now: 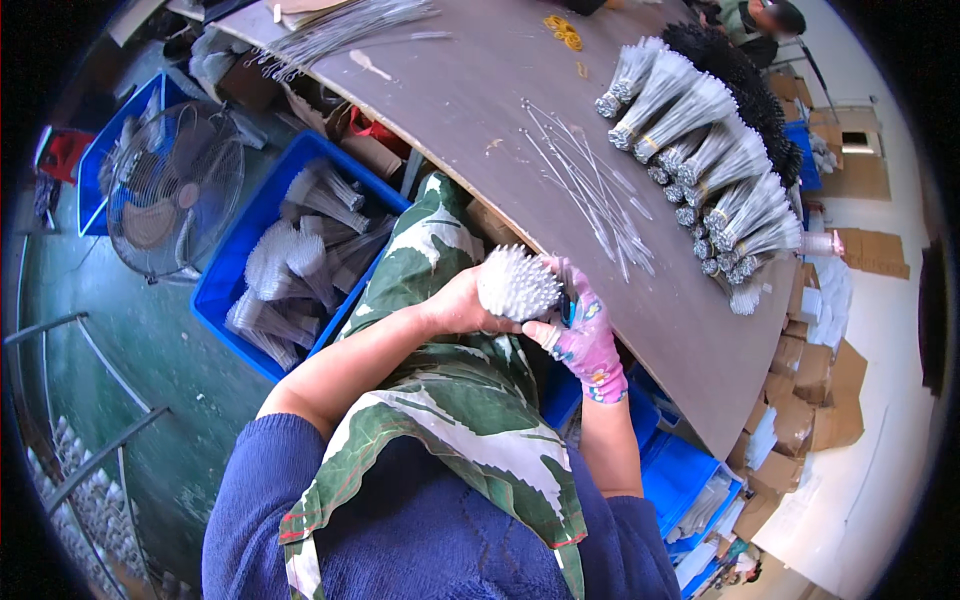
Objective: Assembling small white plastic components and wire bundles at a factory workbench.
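Note:
A bundle of thin white-bristled wire brushes (517,283) is held over my lap at the table's edge, its rounded cluster of tips facing up. My bare left hand (462,302) is closed around its left side. On the other side, my right hand (583,340), in a pink flowered glove, grips the bundle with thumb and fingers. Something small and dark shows by the gloved fingers; I cannot make out what it is. Several loose wire brushes (590,185) lie on the brown table (470,130) ahead. Banded bundles of similar brushes (690,110) are piled at the far right.
A blue crate (225,325) with brush bundles stands left of my legs, near a floor fan (175,190). Yellow rubber bands (563,32) and long wires (345,30) lie on the table's far side. Cardboard boxes (835,400) line the right wall. Another person (755,25) is at the far right.

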The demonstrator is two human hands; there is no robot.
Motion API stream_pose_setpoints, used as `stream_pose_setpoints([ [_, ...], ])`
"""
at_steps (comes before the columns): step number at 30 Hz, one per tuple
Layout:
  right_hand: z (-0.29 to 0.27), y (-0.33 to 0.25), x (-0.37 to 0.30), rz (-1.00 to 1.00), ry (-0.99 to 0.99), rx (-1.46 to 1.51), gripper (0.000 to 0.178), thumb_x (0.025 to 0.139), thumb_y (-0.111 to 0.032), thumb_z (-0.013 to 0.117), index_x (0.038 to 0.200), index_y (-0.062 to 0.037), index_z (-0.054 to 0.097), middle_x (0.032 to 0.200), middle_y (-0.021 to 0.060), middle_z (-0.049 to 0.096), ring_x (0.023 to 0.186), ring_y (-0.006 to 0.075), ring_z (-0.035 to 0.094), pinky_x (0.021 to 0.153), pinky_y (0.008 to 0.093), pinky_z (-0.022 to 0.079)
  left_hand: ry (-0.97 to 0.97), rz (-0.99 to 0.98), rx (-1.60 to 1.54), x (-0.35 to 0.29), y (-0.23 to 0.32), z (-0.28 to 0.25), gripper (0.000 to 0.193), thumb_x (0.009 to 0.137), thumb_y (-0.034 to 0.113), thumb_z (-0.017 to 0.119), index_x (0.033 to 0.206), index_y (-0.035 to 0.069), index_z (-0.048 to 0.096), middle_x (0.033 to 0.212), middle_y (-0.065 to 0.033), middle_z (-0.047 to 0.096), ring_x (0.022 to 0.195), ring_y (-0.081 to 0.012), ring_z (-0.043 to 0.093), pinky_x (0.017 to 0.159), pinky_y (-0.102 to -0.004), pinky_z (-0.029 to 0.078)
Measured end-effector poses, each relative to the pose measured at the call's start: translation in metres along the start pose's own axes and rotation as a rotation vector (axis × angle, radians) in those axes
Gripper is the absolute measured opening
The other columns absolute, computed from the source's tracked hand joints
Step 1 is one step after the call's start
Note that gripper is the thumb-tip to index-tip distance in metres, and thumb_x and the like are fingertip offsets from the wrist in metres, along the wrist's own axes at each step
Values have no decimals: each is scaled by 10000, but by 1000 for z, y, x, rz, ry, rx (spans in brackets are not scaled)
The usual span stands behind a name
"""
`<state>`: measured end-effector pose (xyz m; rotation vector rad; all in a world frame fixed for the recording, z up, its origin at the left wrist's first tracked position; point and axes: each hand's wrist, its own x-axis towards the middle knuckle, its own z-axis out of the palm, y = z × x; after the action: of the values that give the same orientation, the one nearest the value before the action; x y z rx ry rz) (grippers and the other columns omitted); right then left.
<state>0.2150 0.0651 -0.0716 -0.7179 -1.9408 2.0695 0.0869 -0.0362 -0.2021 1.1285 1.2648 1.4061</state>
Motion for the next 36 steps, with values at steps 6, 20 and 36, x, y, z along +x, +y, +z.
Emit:
stream_pose_setpoints([
  [6, 11, 3, 5, -124, -78, -390, 762, 631, 1, 762, 1300, -16, 399, 1277, 101, 473, 1178, 200, 464, 998, 320, 358, 10, 438, 701, -8, -27, -9, 374, 839, 159, 476, 1211, 144, 503, 1084, -123, 565, 943, -286, 563, 777, -393, 444],
  [20, 15, -5, 2, -49, -4, -427, 706, 692, 18, 706, 1321, -13, 387, 1238, 105, 499, 1075, 170, 518, 921, 292, 407, 124, 430, 875, -2, -28, 0, 413, 831, 152, 474, 1243, 137, 474, 1120, -121, 549, 995, -282, 556, 789, -401, 455],
  [36, -13, -59, -10, 413, -48, -339, 339, 933, -309, 511, 959, 8, 625, 715, -5, 566, 602, 65, 491, 568, 205, 407, 221, 165, 333, -12, -20, 2, 220, 732, 128, 628, 943, 67, 636, 932, -102, 648, 899, -269, 615, 796, -343, 479],
])
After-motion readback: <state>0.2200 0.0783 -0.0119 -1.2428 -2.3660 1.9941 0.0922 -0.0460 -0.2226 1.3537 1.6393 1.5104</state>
